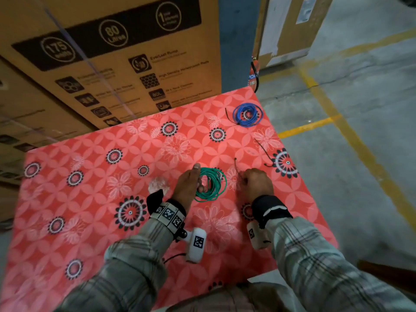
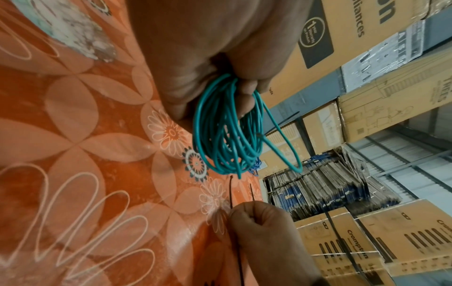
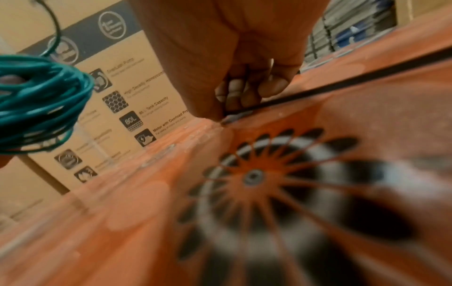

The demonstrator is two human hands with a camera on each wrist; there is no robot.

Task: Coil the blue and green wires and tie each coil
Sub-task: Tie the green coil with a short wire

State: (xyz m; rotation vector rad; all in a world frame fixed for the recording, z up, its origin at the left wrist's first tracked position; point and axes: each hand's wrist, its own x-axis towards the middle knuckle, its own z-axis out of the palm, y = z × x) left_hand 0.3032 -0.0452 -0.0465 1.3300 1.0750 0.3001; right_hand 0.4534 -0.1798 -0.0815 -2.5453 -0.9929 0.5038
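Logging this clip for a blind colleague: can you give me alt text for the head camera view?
A person's left hand grips a coiled green wire on a red floral tablecloth, while the right hand pinches a thin black tie beside it. A blue wire coil, already tied, lies at the far corner; another black tie lies loose nearby.

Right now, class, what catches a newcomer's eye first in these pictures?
The red floral tablecloth fills the view. At its middle the left hand grips a green wire coil, the right hand beside it pinching a thin black tie. A blue coil lies at the far corner.
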